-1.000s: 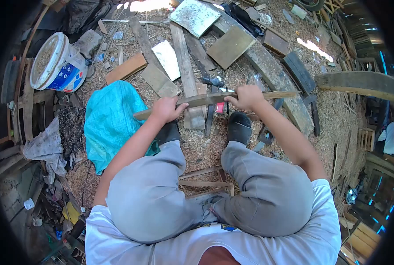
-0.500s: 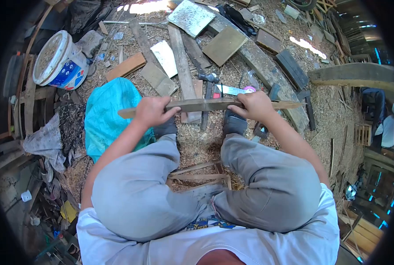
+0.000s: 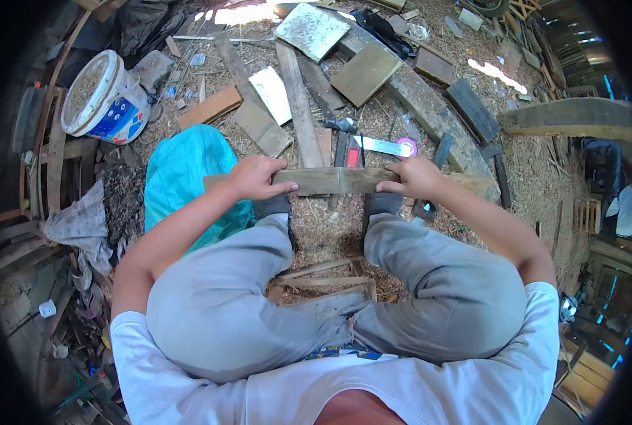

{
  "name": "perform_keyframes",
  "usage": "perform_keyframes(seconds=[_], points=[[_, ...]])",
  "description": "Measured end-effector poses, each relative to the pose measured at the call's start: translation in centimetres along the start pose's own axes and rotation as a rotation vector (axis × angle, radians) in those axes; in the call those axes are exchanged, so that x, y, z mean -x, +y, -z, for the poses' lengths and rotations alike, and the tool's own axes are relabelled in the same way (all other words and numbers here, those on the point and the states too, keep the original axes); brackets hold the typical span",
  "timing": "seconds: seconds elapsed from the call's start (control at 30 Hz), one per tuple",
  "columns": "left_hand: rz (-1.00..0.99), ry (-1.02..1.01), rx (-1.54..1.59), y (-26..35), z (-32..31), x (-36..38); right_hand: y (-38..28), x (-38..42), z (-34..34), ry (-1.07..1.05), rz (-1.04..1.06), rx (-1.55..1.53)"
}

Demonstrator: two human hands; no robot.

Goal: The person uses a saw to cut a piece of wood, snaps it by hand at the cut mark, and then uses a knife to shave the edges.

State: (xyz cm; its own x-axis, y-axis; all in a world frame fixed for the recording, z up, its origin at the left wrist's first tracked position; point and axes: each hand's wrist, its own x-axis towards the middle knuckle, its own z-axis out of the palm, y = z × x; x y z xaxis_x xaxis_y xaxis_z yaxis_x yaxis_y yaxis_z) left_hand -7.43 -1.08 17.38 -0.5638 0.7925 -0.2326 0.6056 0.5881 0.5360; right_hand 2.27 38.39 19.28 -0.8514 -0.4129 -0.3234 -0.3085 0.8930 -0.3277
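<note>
I sit on a low wooden stool point(image 3: 326, 283) with my knees apart. Both hands hold a long flat wooden slat point(image 3: 337, 180) level across my front, above my shoes. My left hand point(image 3: 251, 178) grips it near its left end, thumb on top. My right hand point(image 3: 416, 178) grips it right of the middle, and the slat's right end sticks out past that hand. The slat's broad face is turned up toward me. Below it, on the sawdust ground, lie a hammer point(image 3: 341, 127) and a hand saw point(image 3: 380, 146) with a pink tape roll beside it.
A teal sack point(image 3: 181, 170) lies at my left foot. A white bucket point(image 3: 103, 99) stands at the far left. Planks, boards and offcuts are strewn ahead, with a long beam point(image 3: 429, 92) running diagonally. Clutter and rags fill the left side; wooden frames stand at the right.
The slat has come closer to me and turned from edge-on to broad face up. Both hands kept their grip and moved with it.
</note>
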Motion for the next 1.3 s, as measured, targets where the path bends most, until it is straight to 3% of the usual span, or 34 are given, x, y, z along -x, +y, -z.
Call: perform_keyframes(seconds=[0.07,0.17,0.23,0.33,0.37,0.43,0.47,0.53,0.73,0.87,0.93,1.03,1.17,1.23,1.3], points=[[-0.054,-0.016,-0.051,-1.1,0.5,-2.1,0.9,-2.1,-0.3,-0.233,-0.124,-0.114],[-0.14,-0.053,-0.119,-3.0,0.1,-4.3,3.2,-3.6,-0.7,-0.256,-0.057,-0.349],[-0.095,0.049,-0.035,-3.6,-0.4,-5.2,4.9,-4.2,-1.7,-0.268,-0.023,-0.358],[-0.174,0.139,-0.166,-3.9,-1.0,-6.3,6.7,-4.7,-2.6,-0.206,-0.017,-0.401],[-0.175,0.132,-0.163,-3.9,-1.1,-6.4,7.0,-4.9,-2.5,-0.13,-0.013,-0.258],[-0.111,0.316,-0.234,-3.4,-1.3,-6.4,7.2,-4.7,-2.0,-0.054,-0.014,-0.116],[-0.115,0.316,-0.235,-2.8,-1.3,-6.4,6.8,-4.7,-1.6,0.051,-0.059,-0.038],[0.001,0.557,-0.322,-1.5,-1.1,-6.9,6.7,-4.5,-1.4,0.262,-0.103,0.1],[-0.04,0.382,-0.373,0.5,0.8,-7.8,7.0,-2.2,-1.3,0.593,-0.022,0.172],[-0.031,0.208,-0.24,2.0,0.4,-8.7,7.8,-1.3,-0.5,0.554,-0.089,0.212],[0.047,0.035,-0.191,2.6,-0.3,-9.5,7.5,-1.0,0.1,0.655,-0.155,0.285],[0.084,0.059,-0.148,4.6,-1.9,-9.9,6.9,2.1,-1.0,0.749,-0.249,0.192],[0.097,0.074,-0.152,6.9,-2.2,-11.2,6.7,7.8,-8.7,0.913,-0.428,0.035],[0.033,0.099,-0.107,7.8,-1.3,-11.7,6.3,10.6,-13.9,0.574,-0.593,-0.147],[0.034,0.033,-0.068,9.0,-0.2,-12.6,5.8,12.7,-18.5,0.398,-0.623,-0.266]])
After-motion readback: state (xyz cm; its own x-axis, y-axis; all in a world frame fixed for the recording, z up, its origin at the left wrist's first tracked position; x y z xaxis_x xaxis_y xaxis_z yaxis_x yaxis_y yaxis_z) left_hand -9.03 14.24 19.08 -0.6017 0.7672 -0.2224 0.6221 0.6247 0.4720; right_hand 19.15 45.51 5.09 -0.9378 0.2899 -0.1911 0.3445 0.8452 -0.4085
